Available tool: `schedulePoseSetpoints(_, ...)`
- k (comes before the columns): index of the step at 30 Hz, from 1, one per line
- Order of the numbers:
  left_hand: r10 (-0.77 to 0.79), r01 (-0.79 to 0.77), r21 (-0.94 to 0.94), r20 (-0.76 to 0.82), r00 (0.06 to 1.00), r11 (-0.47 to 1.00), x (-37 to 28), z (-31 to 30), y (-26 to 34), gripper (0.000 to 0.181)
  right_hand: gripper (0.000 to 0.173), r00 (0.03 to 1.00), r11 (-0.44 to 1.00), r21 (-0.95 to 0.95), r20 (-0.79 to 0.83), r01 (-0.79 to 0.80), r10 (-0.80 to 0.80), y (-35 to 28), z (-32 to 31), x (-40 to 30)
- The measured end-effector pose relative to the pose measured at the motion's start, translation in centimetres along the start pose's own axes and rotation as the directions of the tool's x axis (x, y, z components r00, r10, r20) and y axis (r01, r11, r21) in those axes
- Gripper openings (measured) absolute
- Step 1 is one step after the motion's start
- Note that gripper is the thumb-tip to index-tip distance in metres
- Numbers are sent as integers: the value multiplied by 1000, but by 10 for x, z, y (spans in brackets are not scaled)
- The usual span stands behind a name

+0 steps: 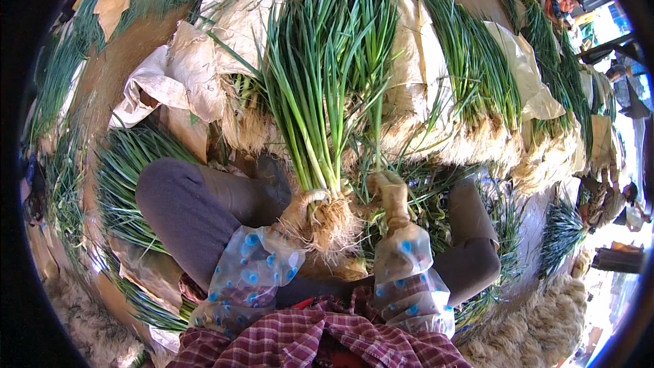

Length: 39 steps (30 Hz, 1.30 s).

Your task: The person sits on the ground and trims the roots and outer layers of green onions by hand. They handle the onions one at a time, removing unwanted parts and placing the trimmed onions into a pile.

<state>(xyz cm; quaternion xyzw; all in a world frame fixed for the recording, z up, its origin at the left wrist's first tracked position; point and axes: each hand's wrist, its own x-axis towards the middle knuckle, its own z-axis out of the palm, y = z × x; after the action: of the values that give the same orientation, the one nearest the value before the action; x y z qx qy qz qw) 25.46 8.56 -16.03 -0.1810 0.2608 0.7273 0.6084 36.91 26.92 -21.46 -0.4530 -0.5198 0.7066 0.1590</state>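
My left hand [295, 215] grips a bunch of green onions [317, 143] just above its roots. The pale, stringy roots [332, 225] hang towards me, and the long green leaves point away. To the right of the bunch, my right hand [391, 191] is closed around a thin green leaf [378, 138] that stands up from the fist. Clear plastic sleeve covers with blue dots, the left one [250, 260] and the right one [406, 250], wrap my forearms.
Root-on green onions [475, 71] lie in a row ahead, partly under pale sheets [416, 51]. Another pile [133, 179] lies beside my left knee [179, 194]. Loose leaf scraps [429, 204] litter the ground between my boots. A person [559, 2] is at the far right.
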Motion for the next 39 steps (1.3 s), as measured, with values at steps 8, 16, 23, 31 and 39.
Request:
schedulePoseSetpoints(8, -23, 22, 23, 40, 999, 999, -1, -8, -4, 40, 22, 987, 954, -293, 163, 64, -17, -31, 57, -26)
schedulePoseSetpoints(16, 162, -235, 403, 206, 965, 885, -100, 84, 61, 43, 27, 872, -24, -917, 370, 398, 322, 133, -62, 24)
schedulePoseSetpoints(23, 397, -361, 623, 87, 914, 694, -186, 81, 88, 44, 25, 830, 14, -937, 317, 350, 459, 121, -12, 21)
schedulePoseSetpoints(31, 639, -432, 764, 34, 769, 480, -248, 97, 117, 45, 18, 803, -106, -859, 416, 501, 427, 121, -19, 54)
schedulePoseSetpoints(39, 858, -435, 890, 114, 501, 136, -340, 118, 167, 46, 30, 822, 21, -895, 418, 445, 388, 89, 14, 49)
